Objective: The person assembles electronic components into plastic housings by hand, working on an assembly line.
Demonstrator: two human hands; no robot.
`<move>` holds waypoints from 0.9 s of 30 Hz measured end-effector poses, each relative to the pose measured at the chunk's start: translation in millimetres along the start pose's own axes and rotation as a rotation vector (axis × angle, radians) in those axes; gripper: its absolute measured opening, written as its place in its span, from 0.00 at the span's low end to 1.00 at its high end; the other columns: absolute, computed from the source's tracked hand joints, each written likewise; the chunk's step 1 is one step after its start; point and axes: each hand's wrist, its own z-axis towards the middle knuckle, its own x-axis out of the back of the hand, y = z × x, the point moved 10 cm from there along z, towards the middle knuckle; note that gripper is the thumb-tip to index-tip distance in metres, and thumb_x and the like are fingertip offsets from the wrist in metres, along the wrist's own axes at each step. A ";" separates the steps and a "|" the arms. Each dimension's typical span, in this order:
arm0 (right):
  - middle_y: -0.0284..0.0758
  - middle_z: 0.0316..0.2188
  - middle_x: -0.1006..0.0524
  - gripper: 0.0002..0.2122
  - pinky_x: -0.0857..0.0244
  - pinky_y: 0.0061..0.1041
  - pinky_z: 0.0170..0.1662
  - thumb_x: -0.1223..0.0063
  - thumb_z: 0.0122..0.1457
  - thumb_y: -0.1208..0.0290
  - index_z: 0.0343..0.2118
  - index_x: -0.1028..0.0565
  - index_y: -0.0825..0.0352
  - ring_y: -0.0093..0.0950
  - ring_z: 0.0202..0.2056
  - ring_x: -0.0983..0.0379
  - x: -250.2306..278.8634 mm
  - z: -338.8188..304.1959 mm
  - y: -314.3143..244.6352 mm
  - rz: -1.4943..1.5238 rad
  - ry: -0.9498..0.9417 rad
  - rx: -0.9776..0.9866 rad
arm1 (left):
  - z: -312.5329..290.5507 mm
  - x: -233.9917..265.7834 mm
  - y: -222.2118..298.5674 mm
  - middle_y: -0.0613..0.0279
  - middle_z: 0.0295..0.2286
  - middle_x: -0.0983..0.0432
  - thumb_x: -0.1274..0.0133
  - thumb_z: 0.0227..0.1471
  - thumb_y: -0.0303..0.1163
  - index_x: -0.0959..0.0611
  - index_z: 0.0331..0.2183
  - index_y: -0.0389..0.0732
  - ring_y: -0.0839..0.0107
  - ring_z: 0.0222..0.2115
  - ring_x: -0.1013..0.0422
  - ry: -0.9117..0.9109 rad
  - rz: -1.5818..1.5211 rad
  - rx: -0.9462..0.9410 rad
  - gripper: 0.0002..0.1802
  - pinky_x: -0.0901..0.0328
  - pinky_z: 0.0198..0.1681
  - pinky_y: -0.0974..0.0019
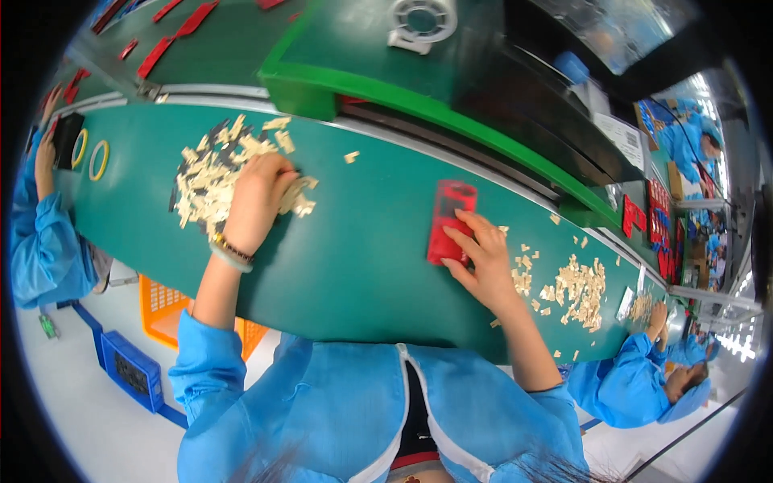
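- Pile of pale and black pieces (201,189), left of frame, probably placed for easy reach; left hand (256,197) over its right side, fingers bunched, can't tell if pinching one.
- Red case (442,237), right of centre, lies flat, likely for steadying; right hand (485,262) touches its right edge, fingers spread apart.
- Loose pale bits (581,288), right, seemingly set aside.
- Orange crate (161,299) lower left; green surface (362,241) mid-frame; co-worker (624,382) lower right.
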 end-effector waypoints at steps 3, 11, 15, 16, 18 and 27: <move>0.42 0.53 0.32 0.19 0.42 0.41 0.54 0.41 0.51 0.67 0.47 0.26 0.65 0.44 0.53 0.37 23.0 10.8 50.8 0.075 0.242 -0.142 | -5.2 11.3 1.4 0.50 0.27 0.26 0.48 0.50 0.22 0.23 0.32 0.34 0.51 0.32 0.30 0.059 0.059 0.102 0.03 0.35 0.36 0.58; 0.46 0.44 0.27 0.15 0.39 0.41 0.52 0.52 0.57 0.62 0.42 0.26 0.66 0.44 0.47 0.32 52.5 24.4 285.7 -0.436 0.831 -0.302 | -18.1 -31.5 124.9 0.52 0.31 0.26 0.49 0.45 0.19 0.22 0.32 0.37 0.55 0.33 0.28 -0.171 -0.095 -0.317 0.08 0.33 0.39 0.58; 0.46 0.44 0.27 0.15 0.40 0.42 0.52 0.50 0.55 0.63 0.42 0.26 0.67 0.45 0.47 0.32 61.4 46.3 247.3 -0.395 0.729 -0.339 | -83.7 -117.3 201.4 0.50 0.49 0.30 0.51 0.46 0.26 0.24 0.35 0.40 0.54 0.55 0.36 -0.517 -0.086 -0.802 0.10 0.46 0.61 0.48; 0.46 0.44 0.27 0.15 0.40 0.42 0.52 0.50 0.55 0.63 0.42 0.26 0.67 0.45 0.47 0.32 60.3 50.6 235.7 -0.389 0.702 -0.354 | -77.7 -130.4 198.9 0.50 0.49 0.30 0.51 0.46 0.26 0.24 0.35 0.40 0.54 0.55 0.36 -0.513 -0.083 -0.824 0.10 0.46 0.61 0.48; 0.46 0.43 0.27 0.16 0.40 0.42 0.52 0.49 0.54 0.63 0.42 0.26 0.67 0.45 0.46 0.32 52.2 48.1 214.5 -0.365 0.625 -0.381 | -69.7 -163.5 186.6 0.46 0.48 0.30 0.54 0.46 0.26 0.26 0.37 0.37 0.53 0.54 0.37 -0.510 0.029 -0.806 0.12 0.48 0.61 0.45; 0.43 0.37 0.24 0.15 0.36 0.44 0.44 0.45 0.48 0.67 0.39 0.24 0.66 0.46 0.40 0.29 54.1 23.5 214.5 -0.421 0.525 -0.535 | 99.2 -143.4 150.1 0.48 0.27 0.24 0.50 0.53 0.27 0.23 0.33 0.38 0.49 0.30 0.28 -0.188 0.078 -0.461 0.05 0.33 0.34 0.53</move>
